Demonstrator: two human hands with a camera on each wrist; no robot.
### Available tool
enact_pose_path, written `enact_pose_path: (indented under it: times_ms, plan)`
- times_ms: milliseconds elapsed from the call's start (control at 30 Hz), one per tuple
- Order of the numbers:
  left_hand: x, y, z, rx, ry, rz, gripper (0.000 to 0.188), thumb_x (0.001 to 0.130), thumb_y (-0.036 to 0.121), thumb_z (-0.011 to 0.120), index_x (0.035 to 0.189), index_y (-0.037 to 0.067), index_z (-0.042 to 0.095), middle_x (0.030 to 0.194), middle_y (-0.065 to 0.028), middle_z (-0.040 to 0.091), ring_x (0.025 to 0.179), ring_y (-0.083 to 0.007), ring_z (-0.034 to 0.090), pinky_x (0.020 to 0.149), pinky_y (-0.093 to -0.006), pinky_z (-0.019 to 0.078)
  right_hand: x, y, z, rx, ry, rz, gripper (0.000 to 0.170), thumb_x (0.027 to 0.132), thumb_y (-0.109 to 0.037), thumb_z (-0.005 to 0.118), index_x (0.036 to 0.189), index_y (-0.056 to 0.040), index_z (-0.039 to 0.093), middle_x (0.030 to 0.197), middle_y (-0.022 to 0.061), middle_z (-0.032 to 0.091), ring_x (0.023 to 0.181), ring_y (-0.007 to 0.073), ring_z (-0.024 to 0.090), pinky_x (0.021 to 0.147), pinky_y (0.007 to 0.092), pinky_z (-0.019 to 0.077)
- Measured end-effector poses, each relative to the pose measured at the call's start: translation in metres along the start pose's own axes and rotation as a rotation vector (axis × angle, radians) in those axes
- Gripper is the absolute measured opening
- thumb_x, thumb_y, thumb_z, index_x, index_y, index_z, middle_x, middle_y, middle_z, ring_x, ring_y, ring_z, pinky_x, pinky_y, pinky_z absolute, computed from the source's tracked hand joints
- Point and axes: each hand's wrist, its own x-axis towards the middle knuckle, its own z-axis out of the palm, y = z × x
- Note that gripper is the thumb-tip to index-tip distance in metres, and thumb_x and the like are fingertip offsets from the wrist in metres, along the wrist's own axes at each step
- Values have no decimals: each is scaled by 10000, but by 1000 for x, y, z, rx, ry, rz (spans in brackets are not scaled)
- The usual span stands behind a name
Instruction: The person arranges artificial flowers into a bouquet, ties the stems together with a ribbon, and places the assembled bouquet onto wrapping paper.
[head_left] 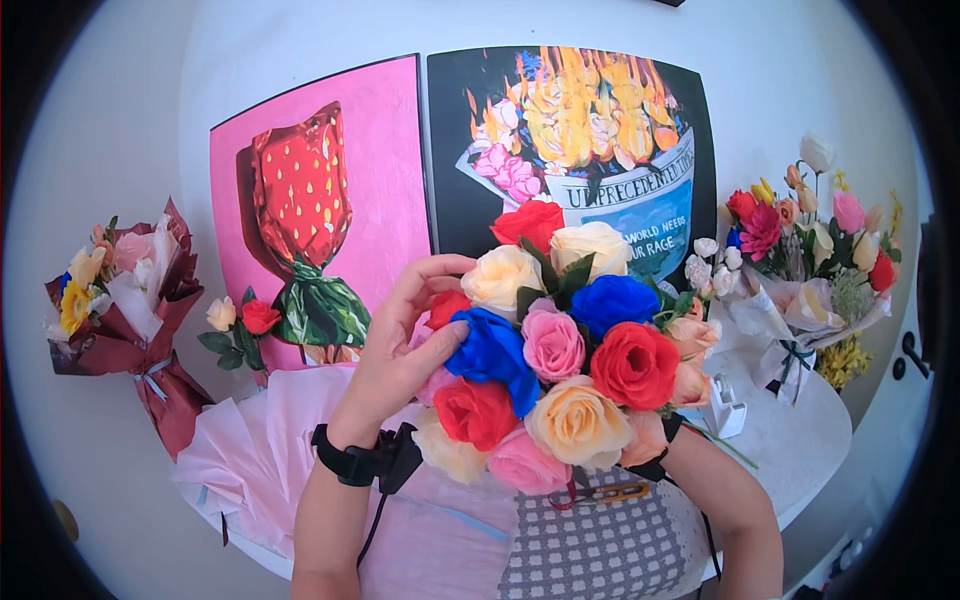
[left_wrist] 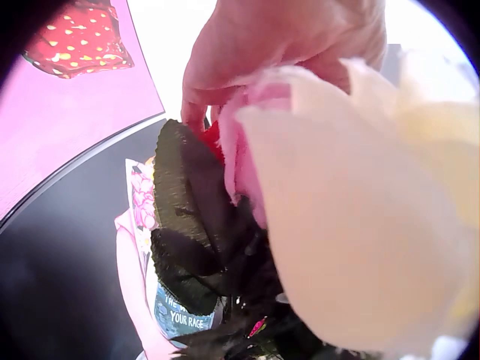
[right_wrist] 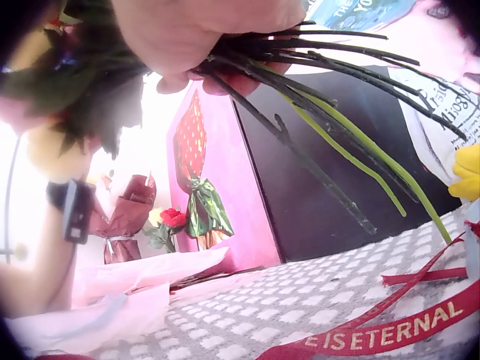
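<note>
A round bouquet of red, blue, pink and cream roses (head_left: 555, 342) fills the middle of the head view. My left hand (head_left: 405, 335) curls round roses at its left side, the thumb on a blue rose (head_left: 492, 360) and the fingers by a red one. The left wrist view shows this hand (left_wrist: 285, 45) bent over a pink rose (left_wrist: 244, 154), behind a large cream petal (left_wrist: 345, 217). My right hand (right_wrist: 214, 30) grips the bundled green stems (right_wrist: 322, 64) below the blooms; the flowers hide it in the head view.
Wrapped bouquets stand at left (head_left: 140, 300) and right (head_left: 800, 270). Two paintings lean behind. Pink wrapping paper (head_left: 260, 440) lies at left, orange-handled scissors (head_left: 610, 492) on the checked cloth (head_left: 600, 540), a white tape dispenser (head_left: 727, 408) at right. Red ribbon (right_wrist: 405, 322) lies below the stems.
</note>
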Motion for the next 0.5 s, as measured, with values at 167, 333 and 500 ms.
enact_pose_path:
  times_ms: [167,333,500]
  plan:
    - [1,3,2,133,149,189,349,703,32,608,1041,19,522,1140,-110,509,1089,-215,452,951,-345,315,-14,1,-10,46,12,10,386,845,-129,476,1205,-4,413,1164,125,501,1068,218,494,925,339,398]
    - [-1,27,10,620,-54,275,183,640,44,653,817,85,633,1067,-76,551,1058,-254,446,923,-374,314,-26,5,-15,96,18,25,386,845,-126,474,1206,-2,412,1166,126,500,1070,219,493,927,340,397]
    - [-4,32,15,713,-107,232,193,613,69,691,795,90,629,1016,-60,543,1020,-247,439,911,-385,307,-11,2,-5,139,19,42,386,845,-123,472,1207,-1,411,1167,127,500,1072,220,492,928,341,397]
